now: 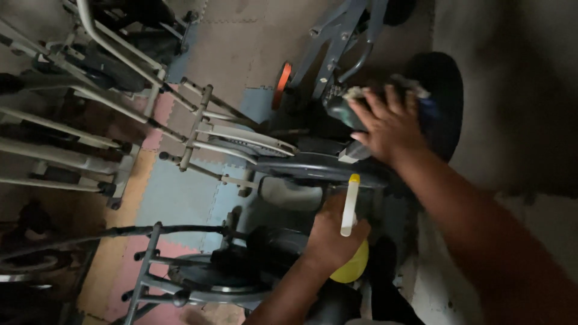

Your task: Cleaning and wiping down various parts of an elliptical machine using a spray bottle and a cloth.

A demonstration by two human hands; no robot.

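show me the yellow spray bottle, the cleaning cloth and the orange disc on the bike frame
yellow spray bottle [349, 207]: head view, on its white nozzle tube, above the left hand's grip.
cleaning cloth [409, 84]: head view, on the pale edge showing past the right hand's fingers.
orange disc [283, 78]: head view, on its orange face.

Right hand [390, 125] spread flat, fingers splayed; left hand [331, 238] clenched, both arms outstretched.

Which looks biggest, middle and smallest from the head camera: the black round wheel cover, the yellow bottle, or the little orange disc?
1. Black wheel cover, clearly largest.
2. Yellow bottle with its white nozzle, held in the left hand; partly hidden, and nearer the camera.
3. Orange disc, smallest, seen edge-on.

The right hand presses a cloth on the machine.
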